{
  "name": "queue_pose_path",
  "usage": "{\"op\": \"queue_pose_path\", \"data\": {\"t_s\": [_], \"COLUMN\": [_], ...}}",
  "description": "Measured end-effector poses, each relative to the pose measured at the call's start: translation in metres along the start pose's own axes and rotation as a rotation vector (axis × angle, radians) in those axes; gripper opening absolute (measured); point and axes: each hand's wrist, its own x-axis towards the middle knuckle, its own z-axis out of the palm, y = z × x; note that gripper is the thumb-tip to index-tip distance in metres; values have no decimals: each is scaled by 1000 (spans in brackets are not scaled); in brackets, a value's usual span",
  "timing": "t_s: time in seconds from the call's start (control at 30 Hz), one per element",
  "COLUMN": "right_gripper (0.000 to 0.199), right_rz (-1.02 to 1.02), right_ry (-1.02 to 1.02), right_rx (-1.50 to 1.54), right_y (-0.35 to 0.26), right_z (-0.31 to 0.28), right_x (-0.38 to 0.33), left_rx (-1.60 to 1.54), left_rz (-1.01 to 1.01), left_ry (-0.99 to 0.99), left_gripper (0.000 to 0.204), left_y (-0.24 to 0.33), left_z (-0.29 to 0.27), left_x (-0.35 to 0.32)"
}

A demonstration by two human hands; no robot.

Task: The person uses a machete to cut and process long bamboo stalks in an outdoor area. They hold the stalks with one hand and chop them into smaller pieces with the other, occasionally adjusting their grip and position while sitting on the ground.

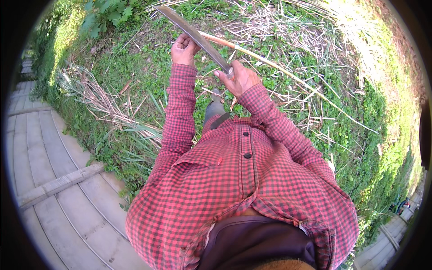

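Observation:
My right hand grips the handle of a long dark machete, and its blade runs up and to the left past my left hand. My left hand is closed around the near end of a long thin pale cane stalk. The stalk stretches away to the right over the grass. The blade lies across the stalk close to my left hand's fingers. Both arms wear red checked sleeves.
Dry cut stalks and straw lie scattered over green grass. A grey wooden plank walkway curves along the left and lower left. Leafy plants grow at the top left. One foot shows below my hands.

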Motion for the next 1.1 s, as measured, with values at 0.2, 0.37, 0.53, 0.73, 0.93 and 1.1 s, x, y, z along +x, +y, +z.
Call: {"op": "queue_pose_path", "data": {"t_s": [0.2,0.37,0.53,0.73,0.93,1.1], "right_gripper": [51,48,42,40,43,43], "right_rz": [10,13,-64,-213,-328,-388], "right_ry": [50,35,66,-109,-190,-237], "right_rx": [16,34,-42,-180,-234,-261], "right_y": [5,9,13,-11,-13,-16], "right_z": [0,2,-5,-14,-6,-2], "right_x": [2,0,29,84,99,104], "left_rx": [36,66,33,-276,-228,-220], "left_rz": [-4,-223,-255,-155,-176,-166], "left_ry": [9,15,11,75,136,154], "left_gripper": [18,38,49,34,20,19], "left_y": [-5,10,17,6,3,-3], "left_z": [8,19,15,11,10,4], "left_x": [-2,-5,-20,-32,-46,-47]}}
